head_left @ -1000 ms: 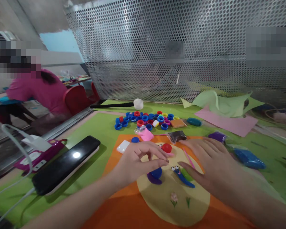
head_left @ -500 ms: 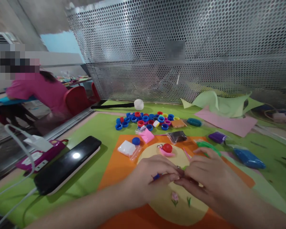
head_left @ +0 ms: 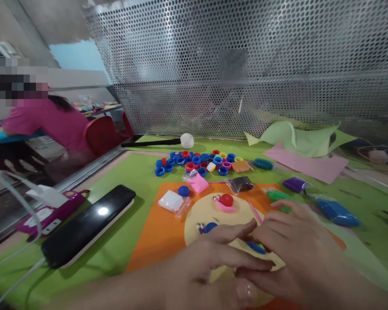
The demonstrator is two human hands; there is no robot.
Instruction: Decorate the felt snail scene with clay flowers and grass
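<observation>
My left hand [head_left: 213, 258] reaches across a pale yellow paper circle [head_left: 192, 211], its fingers stretched and apart, the fingertips close to my right hand. My right hand [head_left: 287, 245] has curled fingers over the circle's right side; what lies in its fingertips is hidden. Just under them shows a blue piece [head_left: 256, 247] with a bit of green beside it. Further up the circle sits a snail figure with a red bottle cap [head_left: 226, 199] on a pink clay body. Another figure with a blue cap [head_left: 211, 227] and small eyes is partly covered by my left hand.
Orange paper [head_left: 148, 232] lies under the circle. Behind are several bottle caps [head_left: 196, 159] and packets of clay, including white [head_left: 170, 200] and blue [head_left: 338, 212]. A power bank [head_left: 89, 226] with cables lies left. A perforated metal panel [head_left: 181, 64] closes the back; a person in pink sits left.
My left hand has moved nearer and its fingers have spread, uncovering the blue-capped figure. My right hand stays near the same place; the blue piece beneath it now shows.
</observation>
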